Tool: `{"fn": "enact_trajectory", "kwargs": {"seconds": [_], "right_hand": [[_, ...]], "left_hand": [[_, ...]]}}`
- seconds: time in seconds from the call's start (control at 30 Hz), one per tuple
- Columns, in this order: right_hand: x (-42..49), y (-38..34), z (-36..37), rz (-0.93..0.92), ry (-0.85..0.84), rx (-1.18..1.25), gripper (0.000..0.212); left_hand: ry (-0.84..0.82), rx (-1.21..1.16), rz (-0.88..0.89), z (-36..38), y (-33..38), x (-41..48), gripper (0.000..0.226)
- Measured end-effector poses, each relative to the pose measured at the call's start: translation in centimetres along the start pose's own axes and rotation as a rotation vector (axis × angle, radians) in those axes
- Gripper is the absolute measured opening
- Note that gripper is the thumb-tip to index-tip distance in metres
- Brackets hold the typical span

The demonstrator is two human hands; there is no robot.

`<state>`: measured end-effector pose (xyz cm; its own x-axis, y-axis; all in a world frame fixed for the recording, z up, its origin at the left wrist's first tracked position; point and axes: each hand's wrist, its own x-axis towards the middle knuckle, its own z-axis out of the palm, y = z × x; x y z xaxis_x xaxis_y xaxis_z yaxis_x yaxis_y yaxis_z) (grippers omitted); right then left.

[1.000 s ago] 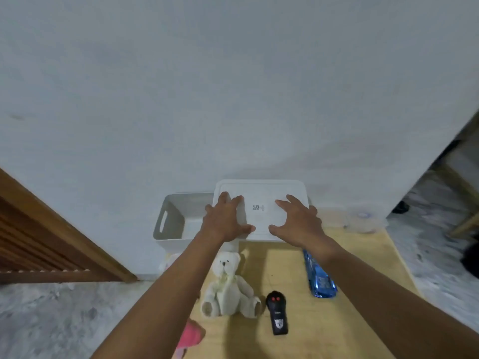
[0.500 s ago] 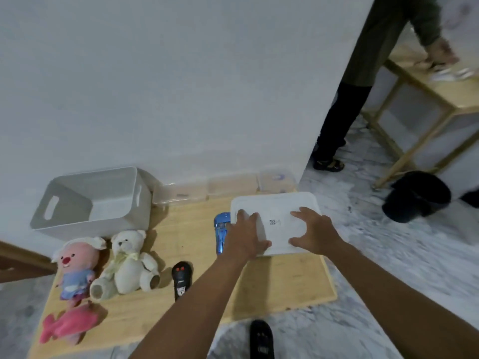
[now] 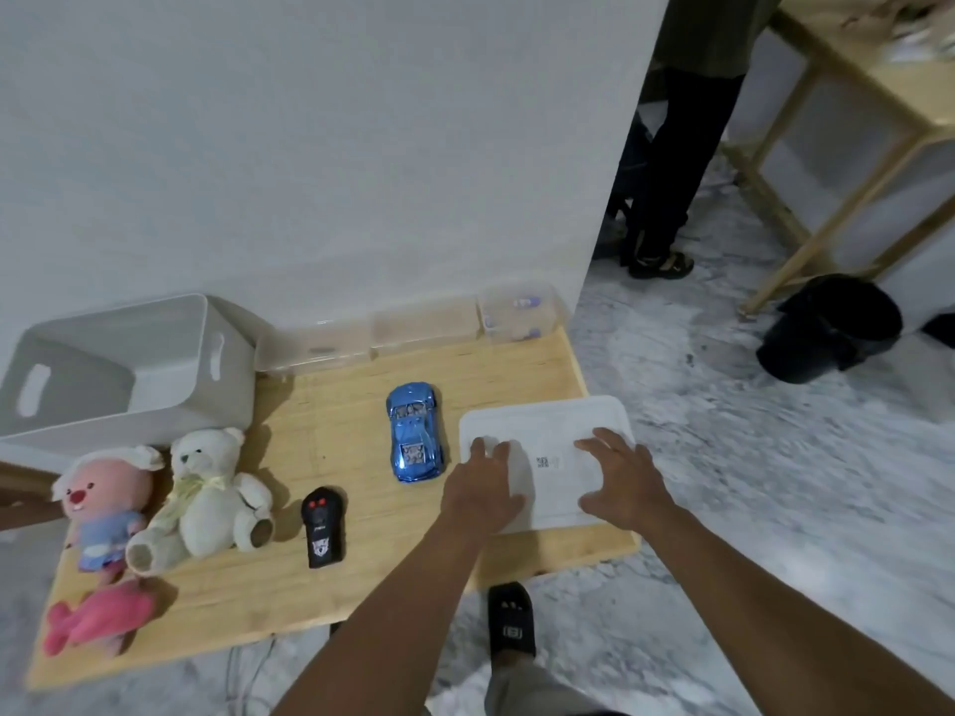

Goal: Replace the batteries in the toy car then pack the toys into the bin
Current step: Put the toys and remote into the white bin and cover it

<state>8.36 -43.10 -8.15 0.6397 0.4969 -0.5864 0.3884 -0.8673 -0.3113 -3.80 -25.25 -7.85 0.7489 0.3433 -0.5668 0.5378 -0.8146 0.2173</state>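
Head view: we are pressing our spread left hand and right hand on the white lid beside the toy car, the bin standing well apart.

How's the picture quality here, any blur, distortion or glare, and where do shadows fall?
Head view: wide-angle bowing toward the edges; the marble floor at right looks smeared, while the blue toy car and teddy bear look fairly sharp; soft light, no glare, faint shadows right of the bin.
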Motion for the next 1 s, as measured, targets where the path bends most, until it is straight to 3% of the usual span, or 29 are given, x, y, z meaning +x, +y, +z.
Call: {"fn": "enact_trajectory", "kwargs": {"seconds": [0.1, 0.2, 0.33, 0.5, 0.6, 0.8, 1.0], "right_hand": [[0.3, -0.6, -0.1, 0.017, 0.025, -0.084, 0.075], [1.0, -2.2, -0.7, -0.005, 0.173, -0.109, 0.057], [2.2, -8.1, -2.5, -0.193, 0.342, -0.079, 0.042], [2.3, -19.8, -3.9, -0.413, 0.304, 0.043, 0.042], [1.2, -27.0, -3.1, -0.52, 0.258, 0.085, 0.044], [-0.7, -39.0, 2.5, -0.625, 0.093, 0.048, 0.06], [-0.3, -47.1, 10.9, -0.424, -0.097, -0.05, 0.087]], "left_hand": [[0.024, 0.015, 0.021, -1.1, -0.5, -0.1, 0.078], [0.113, -0.022, 0.03, -3.3, -1.5, -0.7, 0.062], [0.316, -0.144, -0.023, -7.9, -5.6, -2.5, 0.041], [0.571, -0.216, -0.151, -13.2, -15.2, -5.8, 0.034], [0.643, -0.238, -0.248, -14.7, -21.6, -8.3, 0.034], [0.604, -0.301, -0.441, -13.8, -34.7, -13.0, 0.04], [0.349, -0.352, -0.546, -10.4, -43.9, -14.7, 0.076]]}}
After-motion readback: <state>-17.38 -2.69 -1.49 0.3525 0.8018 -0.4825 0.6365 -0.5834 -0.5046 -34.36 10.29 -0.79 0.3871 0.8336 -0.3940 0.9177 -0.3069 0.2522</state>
